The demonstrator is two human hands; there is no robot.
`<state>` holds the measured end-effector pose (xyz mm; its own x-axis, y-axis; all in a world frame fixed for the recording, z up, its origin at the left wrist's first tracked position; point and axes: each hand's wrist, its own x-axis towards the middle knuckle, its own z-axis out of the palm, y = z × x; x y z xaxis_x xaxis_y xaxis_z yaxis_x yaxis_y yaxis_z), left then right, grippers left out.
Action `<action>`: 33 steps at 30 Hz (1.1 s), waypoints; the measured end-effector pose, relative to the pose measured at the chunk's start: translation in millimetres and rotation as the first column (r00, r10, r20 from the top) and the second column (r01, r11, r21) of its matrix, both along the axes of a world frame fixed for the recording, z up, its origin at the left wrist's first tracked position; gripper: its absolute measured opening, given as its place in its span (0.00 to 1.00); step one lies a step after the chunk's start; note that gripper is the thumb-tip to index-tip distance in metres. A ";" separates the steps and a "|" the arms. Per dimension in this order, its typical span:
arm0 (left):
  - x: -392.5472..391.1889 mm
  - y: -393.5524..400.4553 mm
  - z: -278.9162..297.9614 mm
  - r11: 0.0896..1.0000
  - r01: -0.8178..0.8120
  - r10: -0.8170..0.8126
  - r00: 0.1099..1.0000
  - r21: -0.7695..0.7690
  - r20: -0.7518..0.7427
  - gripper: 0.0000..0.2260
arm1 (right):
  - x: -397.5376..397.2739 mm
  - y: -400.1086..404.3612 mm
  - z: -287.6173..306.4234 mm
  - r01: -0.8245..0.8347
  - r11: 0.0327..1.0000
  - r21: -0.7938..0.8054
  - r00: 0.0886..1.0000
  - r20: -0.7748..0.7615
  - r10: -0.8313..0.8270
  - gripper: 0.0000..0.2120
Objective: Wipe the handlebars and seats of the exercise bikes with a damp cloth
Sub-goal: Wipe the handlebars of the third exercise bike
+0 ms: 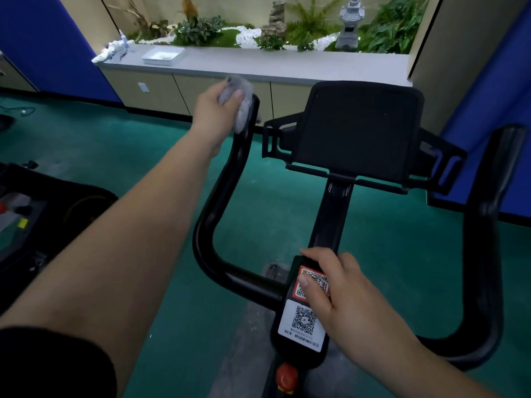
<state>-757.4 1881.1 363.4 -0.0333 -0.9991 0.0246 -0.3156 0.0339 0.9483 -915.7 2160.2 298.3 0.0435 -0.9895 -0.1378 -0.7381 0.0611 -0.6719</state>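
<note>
Cloth [241,106] in left hand [214,110]

A green floor [258,214] carries the exercise bike [333,214], whose stem rises from a grey strip [244,334] in the floor, below the fingers [309,285] resting on the QR label. Left of those fingers, another black machine [43,214] stands on the same floor. Beyond the fingers [237,96] that grip the cloth runs a grey tabletop [287,64], bearing a white tray [163,56] and, further left, crumpled white cloths [110,51].
</note>
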 end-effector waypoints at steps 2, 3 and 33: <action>14.5 17.2 -21.3 0.999 -0.035 0.035 0.999 0.022 0.027 0.13 | -0.4 0.3 0.8 -0.002 1.000 0.003 1.000 -0.006 0.002 0.20; 22.0 25.5 -32.2 0.999 -0.034 0.032 0.998 0.040 0.053 0.11 | -0.4 0.4 1.3 -0.005 1.000 0.005 1.000 -0.006 0.005 0.21; 69.8 190.6 -81.2 0.944 -0.330 0.329 0.939 -0.005 0.099 0.07 | -2.1 0.8 -5.0 0.024 0.999 0.026 1.000 0.019 -0.025 0.19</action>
<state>-687.7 2071.7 282.1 0.2958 -0.9549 0.0262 -0.3981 -0.0984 0.9120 -917.9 2161.0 293.3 0.0224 -0.9864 -0.1631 -0.7234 0.0966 -0.6837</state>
